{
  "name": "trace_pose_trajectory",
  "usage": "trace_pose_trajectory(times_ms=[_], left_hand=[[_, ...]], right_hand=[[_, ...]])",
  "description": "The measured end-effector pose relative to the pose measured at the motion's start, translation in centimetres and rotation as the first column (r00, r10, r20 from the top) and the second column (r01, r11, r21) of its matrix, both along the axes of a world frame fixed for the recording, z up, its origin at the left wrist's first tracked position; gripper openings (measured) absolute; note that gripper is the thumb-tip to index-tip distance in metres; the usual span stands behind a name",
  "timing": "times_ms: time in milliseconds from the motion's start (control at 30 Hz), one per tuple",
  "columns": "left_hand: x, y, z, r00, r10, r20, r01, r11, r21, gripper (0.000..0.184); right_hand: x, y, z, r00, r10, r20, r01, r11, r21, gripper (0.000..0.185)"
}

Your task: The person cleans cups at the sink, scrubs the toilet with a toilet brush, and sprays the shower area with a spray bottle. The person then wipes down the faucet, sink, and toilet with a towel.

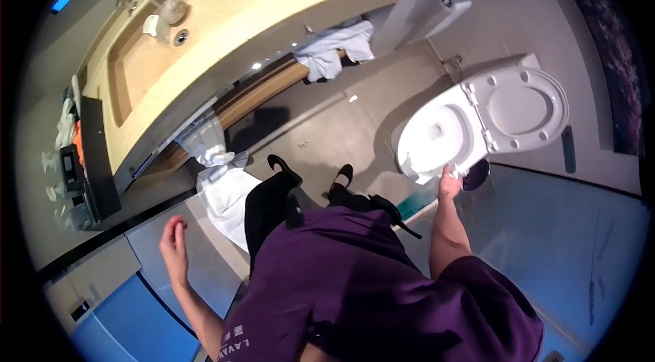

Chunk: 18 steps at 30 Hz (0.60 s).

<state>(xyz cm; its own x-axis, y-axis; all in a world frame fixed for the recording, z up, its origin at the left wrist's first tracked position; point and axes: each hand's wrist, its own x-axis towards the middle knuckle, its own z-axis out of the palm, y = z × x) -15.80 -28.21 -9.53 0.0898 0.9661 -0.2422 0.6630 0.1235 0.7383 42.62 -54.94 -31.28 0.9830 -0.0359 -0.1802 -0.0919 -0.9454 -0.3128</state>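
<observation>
My right hand [449, 182] is at the near rim of a white toilet [408, 140], fingers closed on a thin white cloth or tissue [424, 175]; which of the two I cannot tell. The toilet's seat [492, 111] is raised, and the bowl lies open. Right beside that hand stands a dark round bin [476, 176]. Out to the left, my left hand [175, 239] hangs in the air with its fingers curled together and nothing visible in them. It is apart from the white cloth [228, 205] on the floor.
A beige counter [300, 0] with a sink [205, 4] runs along the upper left. White towels [334, 48] lie on the wooden shelf below, and a tied clear plastic bag [211, 147] hangs nearby. A black caddy [95, 157] stands at the left. Glass panels [546, 225] border the right.
</observation>
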Motion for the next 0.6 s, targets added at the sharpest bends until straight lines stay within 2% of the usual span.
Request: trace_pose_trajectory(times_ms=[33,67,100,133,167,200,233,300,367,433,500,567,600], left_hand=[[-0.9,1.0,0.4,0.995,0.083,0.050,-0.087,0.993,0.076,0.022],[-1.3,2.5,1.4,0.994,0.107,0.018,-0.109,0.978,0.178,0.022],[-1.7,4.2,2.8,0.987,0.156,-0.024,-0.143,0.947,0.288,0.023],[-2.1,6.1,4.1,0.974,0.217,0.062,-0.224,0.894,0.389,0.023],[-2.6,8.2,5.3,0.953,0.265,0.149,-0.304,0.817,0.489,0.024],[-3.8,10.3,7.0,0.954,0.281,0.105,-0.289,0.763,0.578,0.024],[-5.6,13.0,7.7,0.946,0.282,0.159,-0.313,0.668,0.675,0.023],[-8.2,17.8,10.4,0.922,0.376,0.096,-0.309,0.560,0.769,0.022],[-12.2,23.8,11.3,0.913,0.397,0.093,-0.299,0.498,0.814,0.022],[-16.3,29.7,11.0,0.888,0.459,0.031,-0.289,0.502,0.815,0.026],[-20.8,35.7,9.2,0.849,0.496,-0.180,-0.105,0.493,0.864,0.043],[-23.9,40.5,8.0,0.740,0.523,-0.424,-0.040,0.662,0.748,0.068],[-24.0,41.8,8.7,0.583,0.525,-0.620,-0.055,0.787,0.615,0.083]], right_hand=[[-0.5,0.3,-0.4,0.998,0.026,0.062,-0.031,0.997,0.073,0.049],[-0.9,1.4,0.3,0.995,0.094,0.032,-0.097,0.991,0.094,0.047],[-1.0,1.5,-0.8,0.988,0.153,-0.023,-0.130,0.898,0.420,0.041],[-3.5,5.4,3.0,0.984,0.180,0.019,-0.173,0.906,0.386,0.038],[-3.3,6.3,1.4,0.903,0.383,0.192,-0.428,0.841,0.331,0.042],[-1.9,7.3,1.0,0.772,0.615,0.157,-0.625,0.693,0.360,0.045],[-3.6,11.1,3.8,0.700,0.663,0.264,-0.711,0.617,0.336,0.036],[-8.1,19.8,12.9,0.648,0.753,0.115,-0.635,0.450,0.628,0.027],[-12.5,27.5,20.5,0.611,0.769,0.187,-0.630,0.329,0.703,0.021],[-14.9,34.1,25.4,0.503,0.833,0.230,-0.460,0.033,0.887,0.027],[-19.5,40.8,29.6,0.459,0.797,0.393,-0.291,-0.283,0.914,0.033],[-24.1,47.4,33.7,0.364,0.781,0.508,-0.252,-0.442,0.861,0.034],[-27.8,50.7,35.7,0.434,0.733,0.523,-0.196,-0.490,0.849,0.034]])
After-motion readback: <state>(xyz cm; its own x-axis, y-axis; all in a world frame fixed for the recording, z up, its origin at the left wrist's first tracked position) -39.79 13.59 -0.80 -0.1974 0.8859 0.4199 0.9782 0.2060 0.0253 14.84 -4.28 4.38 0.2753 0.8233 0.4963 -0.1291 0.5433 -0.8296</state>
